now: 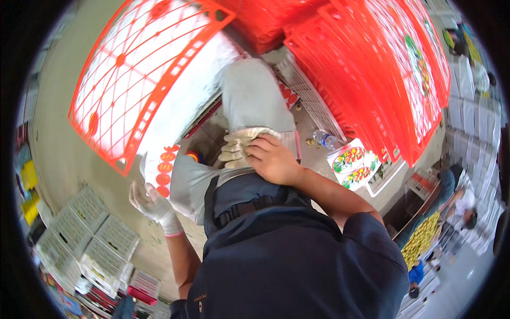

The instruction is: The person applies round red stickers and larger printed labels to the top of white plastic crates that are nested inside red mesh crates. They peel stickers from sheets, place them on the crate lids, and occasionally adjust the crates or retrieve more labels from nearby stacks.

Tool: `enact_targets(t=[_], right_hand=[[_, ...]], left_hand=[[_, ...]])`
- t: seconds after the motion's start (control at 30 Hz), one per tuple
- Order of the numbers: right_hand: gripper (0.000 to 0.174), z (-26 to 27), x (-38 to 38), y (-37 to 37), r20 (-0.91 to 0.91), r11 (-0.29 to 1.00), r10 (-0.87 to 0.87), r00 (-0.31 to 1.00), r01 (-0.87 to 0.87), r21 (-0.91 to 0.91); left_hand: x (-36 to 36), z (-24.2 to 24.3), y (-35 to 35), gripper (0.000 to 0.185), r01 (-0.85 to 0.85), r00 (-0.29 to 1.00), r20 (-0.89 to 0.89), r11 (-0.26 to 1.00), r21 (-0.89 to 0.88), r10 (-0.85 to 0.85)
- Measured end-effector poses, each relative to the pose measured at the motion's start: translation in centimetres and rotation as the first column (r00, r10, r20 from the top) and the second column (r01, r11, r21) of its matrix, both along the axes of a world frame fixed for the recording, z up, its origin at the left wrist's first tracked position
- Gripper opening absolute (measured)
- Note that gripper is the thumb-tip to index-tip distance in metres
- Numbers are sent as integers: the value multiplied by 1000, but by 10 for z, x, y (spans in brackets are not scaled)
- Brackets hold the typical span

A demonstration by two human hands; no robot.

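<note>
My right hand (275, 159), bare, lies over my lap with its fingers curled on an off-white work glove (235, 151); the thumb is hidden. My left hand (153, 205) wears a white glove and is held out to the left, fingers apart, with nothing seen in it. Close by its fingertips is a white sheet with red round labels (163, 171), lying against my grey trouser leg (191, 179). A large red plastic crate (119, 60), with white material behind its open lattice, stands before me on the left.
Nested red crates (350, 79) rise at the front right beside a white slatted crate (314, 95). On the floor lie a plastic bottle (324, 139) and a printed fruit-label sheet (354, 163). White crates (91, 235) stand behind left. Another person (458, 207) is by yellow fruit (418, 239).
</note>
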State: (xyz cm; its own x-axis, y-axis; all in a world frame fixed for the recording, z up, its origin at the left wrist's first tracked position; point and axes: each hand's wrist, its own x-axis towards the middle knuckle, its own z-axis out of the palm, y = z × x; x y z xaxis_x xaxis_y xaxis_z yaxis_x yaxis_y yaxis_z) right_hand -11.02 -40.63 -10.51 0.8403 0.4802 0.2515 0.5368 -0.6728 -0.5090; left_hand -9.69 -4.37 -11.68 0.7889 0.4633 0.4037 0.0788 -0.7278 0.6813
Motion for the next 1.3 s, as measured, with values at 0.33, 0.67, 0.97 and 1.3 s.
enact_targets(t=[0.33,0.67,0.97,1.3], right_hand=[[32,8,-25,-25,-58,898,-317,947,319,304],[25,-115,-161,-130,-553,-116,-818,-156,987,-107],[63,-163,-289,-207,-103,-576,-630,-769,552,-603],[110,-215,-343,-257,-248,-588,-574,-780,604,-538]], left_hand=[[33,35,-190,31,856,156,-349,303,-419,-924],[43,29,-209,30,933,-7,-441,152,-325,-897],[35,38,-203,27,928,94,-389,222,-298,-917],[29,39,-204,28,938,88,-384,206,-279,-919]])
